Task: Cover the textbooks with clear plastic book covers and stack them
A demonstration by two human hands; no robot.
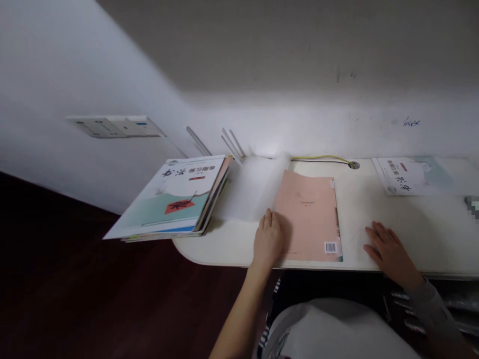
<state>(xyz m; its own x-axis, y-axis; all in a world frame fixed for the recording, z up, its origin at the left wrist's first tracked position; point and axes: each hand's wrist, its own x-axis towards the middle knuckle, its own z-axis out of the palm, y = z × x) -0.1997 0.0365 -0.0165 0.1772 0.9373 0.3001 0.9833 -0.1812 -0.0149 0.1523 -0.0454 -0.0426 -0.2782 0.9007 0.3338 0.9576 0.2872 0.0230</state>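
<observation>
A pink booklet lies back cover up on the white desk, a barcode near its lower right corner. At its left edge is my left hand, fingers together and curled on the edge; the thumb is hidden. A translucent plastic book cover spreads out to the left, its right part rising beside the booklet. My right hand rests on the desk to the right of the booklet, apart from it. Its fingers are spread and hold nothing.
A stack of booklets overhangs the desk's left end. Another booklet lies at the back right. A yellow cable runs along the wall to a desk hole. A socket panel is on the left wall.
</observation>
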